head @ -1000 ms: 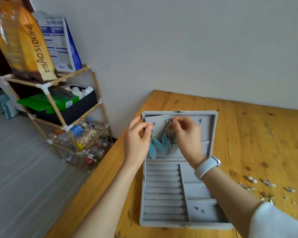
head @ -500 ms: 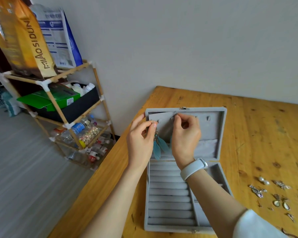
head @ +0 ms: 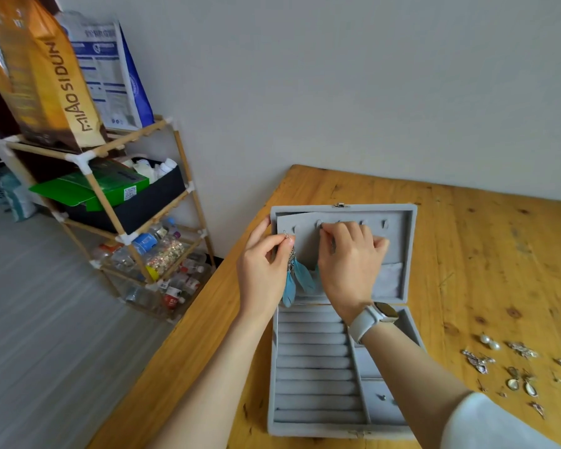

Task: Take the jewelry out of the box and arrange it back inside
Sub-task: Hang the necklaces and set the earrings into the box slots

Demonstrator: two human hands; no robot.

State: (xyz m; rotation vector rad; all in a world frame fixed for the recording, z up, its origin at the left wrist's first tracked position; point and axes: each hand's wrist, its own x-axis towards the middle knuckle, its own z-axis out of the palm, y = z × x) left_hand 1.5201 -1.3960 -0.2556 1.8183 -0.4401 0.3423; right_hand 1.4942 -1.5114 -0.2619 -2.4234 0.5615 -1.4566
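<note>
Jewelry box [head: 340,319] lies open on the wooden surface [head: 467,254], near its left edge, lid standing at the far side so that the hook panel [head: 305,241] inside the lid faces the person. The left hand [head: 266,270] pinches the wire hook of a blue feather earring [head: 293,280] between thumb and forefinger, with the feathers hanging free below; holding it by the hook keeps the wire exposed for insertion into a slot. The outer fingers of this hand lie against the lid's left edge, probably to steady it. The right hand [head: 350,254] has its fingers curled at 1 of the slots near the panel top; a second earring seems to sit under it, with a trace of blue at its left edge, but the grip itself is hidden. A white smartwatch [head: 374,317] sits on that wrist.

Ring rolls [head: 314,361] and side compartments in the near tray appear nearly empty. Loose jewelry pieces [head: 515,367], including pearl and shell items, lie on the surface to the right of the box and well apart from it, presumably set out for return. A storage rack [head: 110,205] stands on the floor to the left.
</note>
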